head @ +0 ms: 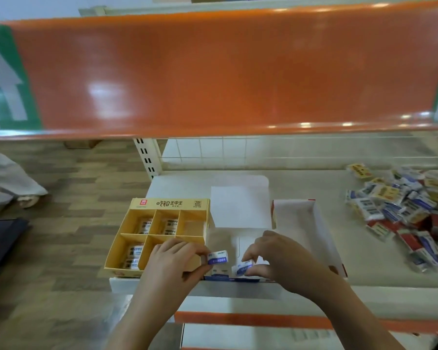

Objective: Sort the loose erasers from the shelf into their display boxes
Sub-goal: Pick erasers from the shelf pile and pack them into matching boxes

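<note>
My left hand (173, 261) pinches a white and blue eraser (218, 257) over the near end of the open white display box (223, 239). Beside it, my right hand (276, 257) pinches a second white and blue eraser (243, 268) low inside the same box, next to another eraser (219, 272) that lies there. A yellow divided display box (185, 205) stands left of the white one, with wrapped erasers in three of its compartments. A heap of loose erasers (405, 208) in yellow, blue and red wrappers lies on the shelf at the right.
A third box (319, 223), white with red trim, stands right of the white box. An orange shelf front (225, 72) hangs overhead. The shelf's front edge (238, 290) runs under my wrists. At far left, a person's leg and sandalled foot (13, 188) on the wooden floor.
</note>
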